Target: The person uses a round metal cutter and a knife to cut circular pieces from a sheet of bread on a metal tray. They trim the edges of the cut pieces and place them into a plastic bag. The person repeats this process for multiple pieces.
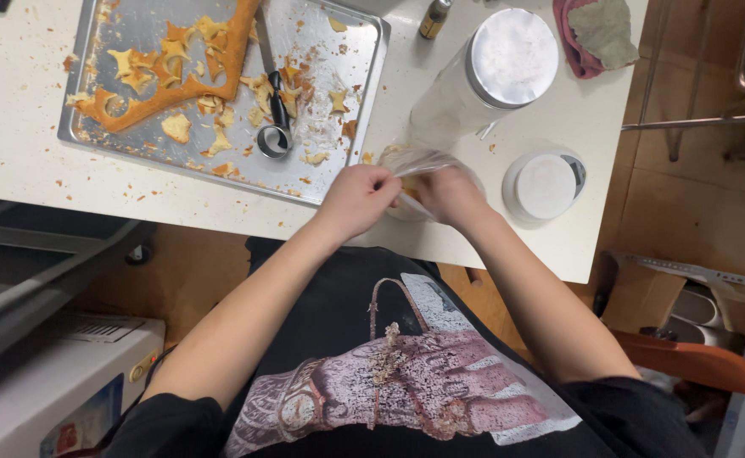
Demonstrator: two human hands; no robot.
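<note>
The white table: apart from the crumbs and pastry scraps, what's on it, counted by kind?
Metal baking tray: 1
Round metal cutter: 1
Tall jar with white lid: 1
Loose white lid: 1
Clear plastic bag, held by both hands: 1
Cloth: 1
Small bottle: 1
Total: 7

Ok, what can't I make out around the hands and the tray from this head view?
- Contents of the clear plastic bag: hidden by the left hand and right hand.
- Silver metal baking tray: far side cut off by the top edge.
- Small dark bottle: too small, top cropped.
- Fingertips: tucked behind the bag.
</note>
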